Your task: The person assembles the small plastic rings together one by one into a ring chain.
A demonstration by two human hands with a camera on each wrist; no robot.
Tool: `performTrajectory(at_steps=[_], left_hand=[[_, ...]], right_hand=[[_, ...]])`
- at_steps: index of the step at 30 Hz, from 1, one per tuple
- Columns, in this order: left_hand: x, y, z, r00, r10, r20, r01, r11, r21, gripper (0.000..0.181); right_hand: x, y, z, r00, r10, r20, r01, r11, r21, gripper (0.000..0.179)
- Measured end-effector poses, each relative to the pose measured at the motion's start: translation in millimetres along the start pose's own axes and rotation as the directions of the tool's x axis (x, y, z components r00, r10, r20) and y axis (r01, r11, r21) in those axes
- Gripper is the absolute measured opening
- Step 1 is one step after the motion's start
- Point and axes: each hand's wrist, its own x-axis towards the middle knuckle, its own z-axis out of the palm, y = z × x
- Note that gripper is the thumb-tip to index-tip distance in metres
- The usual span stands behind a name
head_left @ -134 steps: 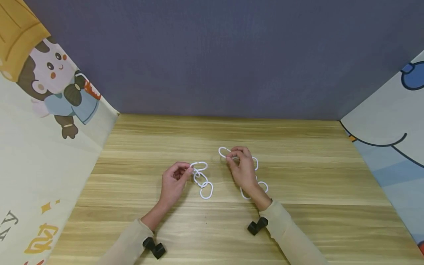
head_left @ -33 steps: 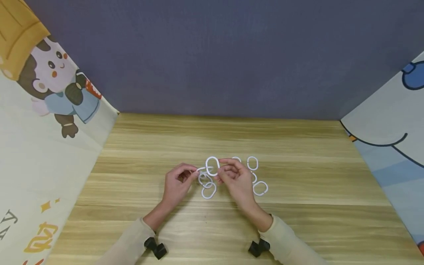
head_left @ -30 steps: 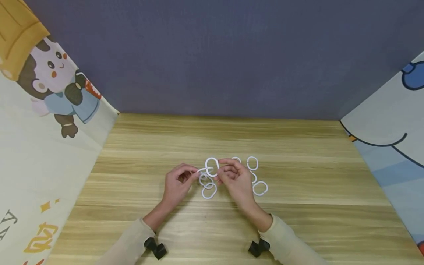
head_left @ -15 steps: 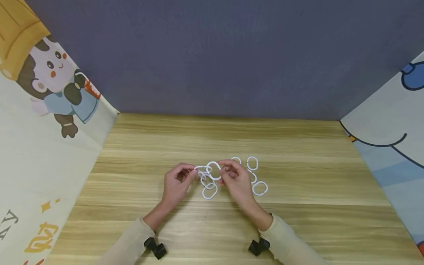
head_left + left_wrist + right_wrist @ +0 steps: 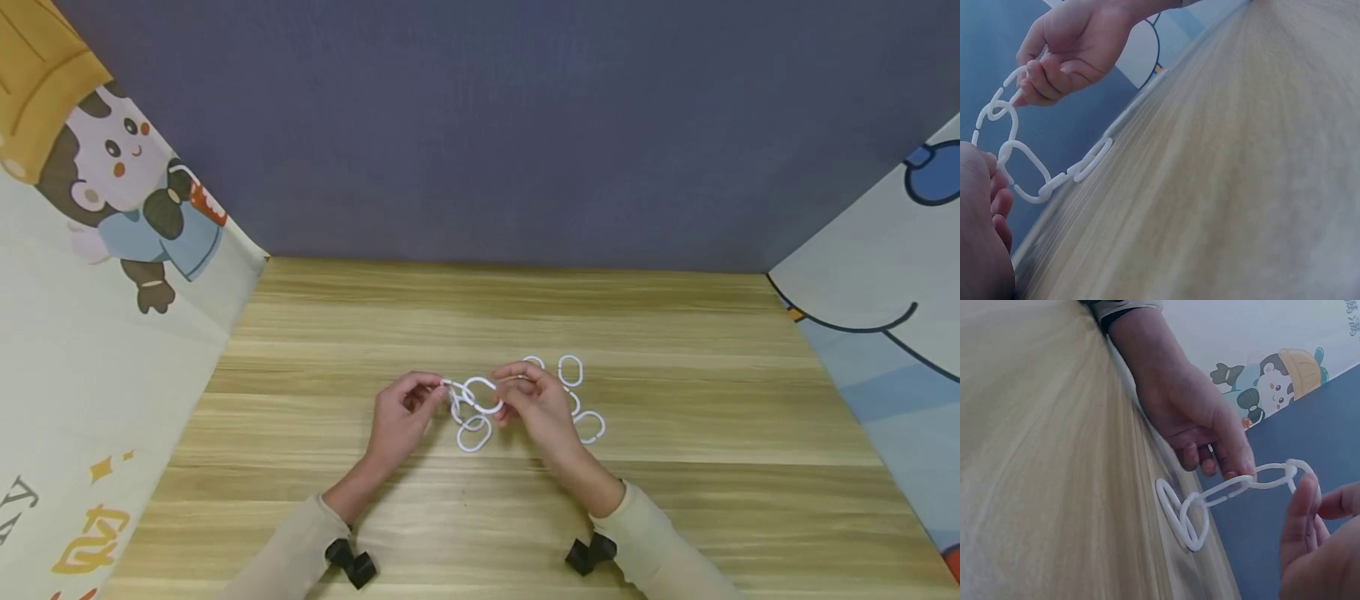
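Over the middle of the wood-grain tabletop [image 5: 465,533], two bare hands work close together, a short white chain [image 5: 1244,479] strung between them. Left hand [image 5: 402,417]: fingers curled, thumb and forefinger pinching one link [image 5: 456,384]. Right hand [image 5: 545,412]: fingers bent, thumb and fingertips gripping the end link [image 5: 478,379], which loops through the left-held one. More links trail below the left fingertips; lowest link [image 5: 472,451] appears to rest on the wood. Several loose links [image 5: 582,371] lie beyond and to the right of the right hand, some partly hidden by it. Pale sleeves [image 5: 288,550], black device [image 5: 351,563] by each cuff. Dark blue-grey panel [image 5: 510,133] behind.
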Motion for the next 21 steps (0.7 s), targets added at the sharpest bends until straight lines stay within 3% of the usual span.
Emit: performTrajectory(at_steps=[4, 15, 21], left_hand=[[1.1, -0.5, 1.5, 0.999, -0.028, 0.019, 0.028, 1.0, 0.007, 0.006], [4.7, -1.3, 2.8, 0.998, -0.028, 0.064, 0.025, 0.999, 0.039, 0.014], [5.2, -1.4, 3.6, 0.999, 0.048, 0.023, -0.049, 0.998, 0.04, 0.029]], right_hand=[[0.9, -0.9, -2.5, 0.998, 0.056, 0.038, -0.057, 0.997, 0.046, 0.015], [5.6, -1.4, -6.4, 0.986, 0.146, 0.076, -0.154, 0.983, 0.105, 0.004], [8.7, -1.6, -8.3, 0.979, 0.177, 0.098, -0.188, 0.974, 0.123, 0.004]])
